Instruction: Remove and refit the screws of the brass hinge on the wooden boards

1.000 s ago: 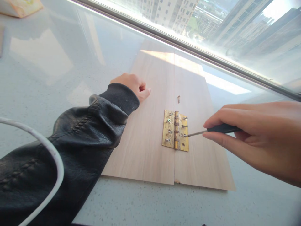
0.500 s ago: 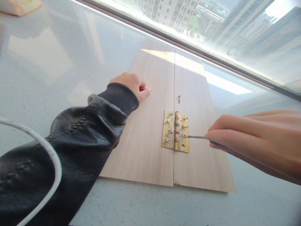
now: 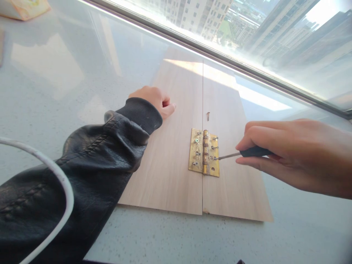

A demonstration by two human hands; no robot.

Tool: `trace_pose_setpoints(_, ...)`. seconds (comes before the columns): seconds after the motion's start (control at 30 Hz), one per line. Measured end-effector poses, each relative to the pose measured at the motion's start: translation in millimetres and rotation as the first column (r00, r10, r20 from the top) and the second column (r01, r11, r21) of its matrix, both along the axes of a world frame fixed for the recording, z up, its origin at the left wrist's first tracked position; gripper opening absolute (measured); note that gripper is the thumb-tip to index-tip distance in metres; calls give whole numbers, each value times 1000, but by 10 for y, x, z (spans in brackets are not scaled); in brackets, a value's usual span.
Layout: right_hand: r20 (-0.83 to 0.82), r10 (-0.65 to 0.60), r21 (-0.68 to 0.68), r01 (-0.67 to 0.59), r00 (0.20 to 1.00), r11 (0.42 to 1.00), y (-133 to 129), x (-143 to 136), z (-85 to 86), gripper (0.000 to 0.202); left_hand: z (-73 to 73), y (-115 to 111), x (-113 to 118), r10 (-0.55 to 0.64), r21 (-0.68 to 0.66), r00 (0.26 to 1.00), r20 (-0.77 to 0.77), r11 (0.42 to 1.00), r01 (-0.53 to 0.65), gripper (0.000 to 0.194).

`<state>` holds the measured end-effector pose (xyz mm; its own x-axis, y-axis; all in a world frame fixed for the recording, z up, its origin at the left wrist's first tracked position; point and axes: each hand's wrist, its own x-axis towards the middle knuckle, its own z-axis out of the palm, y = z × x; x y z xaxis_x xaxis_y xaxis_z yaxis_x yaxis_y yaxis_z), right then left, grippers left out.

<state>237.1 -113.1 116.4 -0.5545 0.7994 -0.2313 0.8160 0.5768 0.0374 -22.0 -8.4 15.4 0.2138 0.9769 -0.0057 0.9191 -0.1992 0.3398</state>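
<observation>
My right hand (image 3: pixel 286 154) grips a screwdriver (image 3: pixel 254 151) by its dark handle. The thin shaft points left, and its tip meets a screw on the right leaf of a brass hinge (image 3: pixel 205 152). Several screws stand partly raised in both leaves; the lowest hole on the right leaf holds no screw. Under the hinge lie two pale wooden boards, a left board (image 3: pixel 165 165) and a right board (image 3: pixel 236 190), side by side along a thin seam. A loose screw (image 3: pixel 208 116) rests above the hinge. My left hand (image 3: pixel 154 101) is curled closed on the left board; its palm side is hidden.
The boards lie on a speckled pale countertop (image 3: pixel 154 238) beside a window frame (image 3: pixel 220 62). A white cable (image 3: pixel 66 187) loops in front of my black left sleeve (image 3: pixel 90 176). A packet (image 3: pixel 24 9) sits at the far left corner.
My right hand has turned around the screwdriver, so more of the dark handle shows. The shaft now slants a little more. My left hand stays in place.
</observation>
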Motion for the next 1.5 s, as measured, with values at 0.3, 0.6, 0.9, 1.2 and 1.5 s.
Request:
trace_pose_setpoints(0.3, 15, -236, 148, 232, 972, 961, -166, -214, -69, 22, 0, -3, 8, 13, -16, 1000, -3, 1000, -13, 47)
trace_pose_setpoints(0.6, 114, -47, 149, 29, 992, 988, -203, -222, -29, 21, 32, -2, 9, -7, -23, 999, -33, 1000, 6, 46)
trace_pose_setpoints(0.9, 196, 284, 40, -297, 938, 954, -105, -102, 102, 21, -4, 7, -5, -27, -3, 1000, -9, 1000, 27, 45)
trace_pose_setpoints(1.2, -91, 157, 23, -156, 983, 988, -7, -103, -2, 41, -20, 28, 5, -10, 4, 998, -64, 1000, 10, 48)
trace_pose_setpoints(1.5, 30, 298, 93, -300, 954, 950, -8, -96, 36, 34, 4, 15, 27, -11, -10, 998, -63, 1000, 10, 45)
